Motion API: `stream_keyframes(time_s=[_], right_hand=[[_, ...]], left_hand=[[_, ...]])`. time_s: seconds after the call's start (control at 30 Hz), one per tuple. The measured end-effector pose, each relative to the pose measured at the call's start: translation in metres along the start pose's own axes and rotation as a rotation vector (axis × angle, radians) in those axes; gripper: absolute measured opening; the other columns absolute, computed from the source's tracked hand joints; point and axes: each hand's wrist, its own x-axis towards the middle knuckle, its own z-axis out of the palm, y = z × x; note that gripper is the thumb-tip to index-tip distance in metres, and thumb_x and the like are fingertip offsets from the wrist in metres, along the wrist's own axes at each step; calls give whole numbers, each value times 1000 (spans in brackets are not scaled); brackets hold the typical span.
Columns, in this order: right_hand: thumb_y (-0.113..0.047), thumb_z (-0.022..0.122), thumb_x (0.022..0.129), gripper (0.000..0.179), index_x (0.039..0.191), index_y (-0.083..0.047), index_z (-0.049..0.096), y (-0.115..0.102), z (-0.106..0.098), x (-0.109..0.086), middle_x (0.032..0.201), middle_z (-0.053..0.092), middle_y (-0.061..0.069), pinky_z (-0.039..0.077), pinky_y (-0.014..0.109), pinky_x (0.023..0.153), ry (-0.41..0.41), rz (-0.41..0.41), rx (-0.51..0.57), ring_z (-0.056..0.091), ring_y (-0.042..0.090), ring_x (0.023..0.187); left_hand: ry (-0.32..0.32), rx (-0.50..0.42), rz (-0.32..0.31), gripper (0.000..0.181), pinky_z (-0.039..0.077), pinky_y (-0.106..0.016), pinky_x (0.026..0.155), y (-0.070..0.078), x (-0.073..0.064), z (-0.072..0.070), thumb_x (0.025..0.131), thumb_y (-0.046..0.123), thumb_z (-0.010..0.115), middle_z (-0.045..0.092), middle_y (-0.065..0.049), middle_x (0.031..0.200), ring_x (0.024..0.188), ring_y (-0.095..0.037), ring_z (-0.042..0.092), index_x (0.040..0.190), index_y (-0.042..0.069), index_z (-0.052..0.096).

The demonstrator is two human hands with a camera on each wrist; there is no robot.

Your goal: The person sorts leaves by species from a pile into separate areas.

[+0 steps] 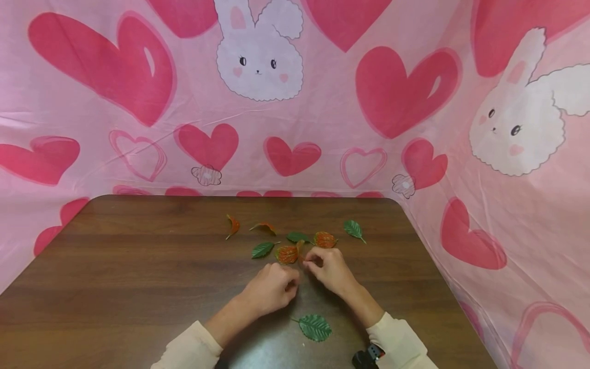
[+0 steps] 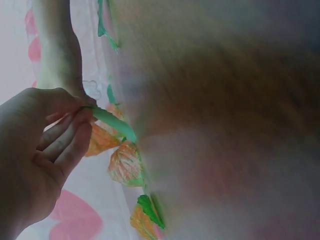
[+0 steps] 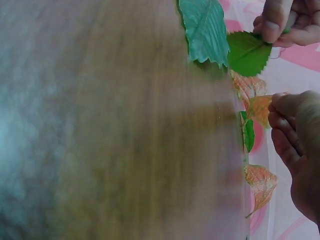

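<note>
My left hand is over the middle of the table and pinches the stem end of a green leaf, which the head view hides behind the fingers. Just to its right, my right hand holds an orange leaf between thumb and fingertips. In the head view that leaf stands upright beside another orange leaf lying on the wood. Close by lie a green leaf to the left, a green leaf behind, and an orange leaf beyond the right hand.
Nearer me on the brown table lies a large green leaf. Two curled orange leaves are at the back left, and another green leaf is at the back right. A pink heart-print cloth hangs behind the table.
</note>
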Motion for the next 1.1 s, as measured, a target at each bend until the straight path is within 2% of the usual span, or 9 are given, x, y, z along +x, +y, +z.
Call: stream_keyframes(time_s=[0.13, 0.27, 0.37, 0.53, 0.6, 0.7, 0.77, 0.93, 1.1], right_hand=[[1, 79, 83, 16, 98, -1, 76, 1, 0, 1, 87, 78, 10, 56, 21, 65, 40, -11, 28, 71, 13, 74], [3, 76, 84, 14, 98, 2, 78, 3, 0, 2, 86, 75, 10, 53, 20, 62, 84, -55, 18, 62, 9, 69], [3, 76, 85, 11, 96, 2, 78, 3, 0, 2, 83, 73, 9, 50, 19, 60, 107, -62, 27, 56, 5, 68], [3, 75, 85, 7, 92, 1, 78, 3, 0, 2, 84, 75, 9, 55, 22, 64, 144, -59, 53, 66, 12, 72], [3, 76, 85, 6, 91, 1, 77, 3, 1, 2, 84, 76, 10, 57, 25, 65, 160, -57, 57, 70, 17, 74], [3, 77, 84, 6, 90, 1, 77, 3, 2, 2, 84, 77, 11, 58, 26, 67, 178, -46, 51, 74, 21, 77], [2, 77, 84, 6, 90, 1, 78, 3, 2, 2, 84, 78, 12, 58, 26, 65, 181, -38, 52, 74, 22, 76], [1, 76, 85, 5, 90, 1, 77, 4, 2, 3, 84, 78, 13, 56, 24, 62, 176, -24, 49, 73, 20, 73], [1, 76, 85, 6, 92, 1, 76, 4, 1, 3, 84, 78, 13, 53, 21, 59, 188, -16, 43, 69, 14, 68]], left_hand=[[31, -119, -62, 17, 42, -13, 57, -1, 1, 1, 81, 0, 76, 69, 3, 70, 59, 4, 48, 76, 13, 67], [65, -183, -117, 18, 42, -14, 55, -3, 2, 2, 79, -1, 76, 66, 4, 66, 56, 5, 44, 73, 14, 66], [73, -185, -167, 19, 42, -15, 53, -5, 1, 2, 79, 0, 76, 66, 4, 65, 54, 4, 46, 72, 15, 66], [38, -134, -220, 9, 49, -18, 59, -6, 0, 1, 84, 1, 75, 75, -1, 77, 62, -2, 62, 84, 10, 73], [7, -103, -227, 10, 46, -19, 58, -6, -1, 1, 85, 0, 73, 69, 4, 70, 60, -2, 57, 81, 9, 73], [-29, -73, -238, 19, 36, -22, 53, -6, -2, 0, 87, -2, 71, 47, 9, 59, 56, -3, 41, 72, 8, 68], [-38, -49, -253, 24, 32, -23, 53, -6, -3, 0, 88, -2, 69, 37, 9, 58, 55, -6, 35, 67, 8, 64], [-19, 3, -314, 17, 36, -25, 50, -6, -5, -1, 90, 7, 71, 59, 9, 65, 57, -6, 47, 76, 16, 71], [-3, -36, -360, 9, 40, -25, 50, -7, -5, -2, 92, 10, 71, 72, 4, 76, 59, -5, 53, 89, 17, 76]])
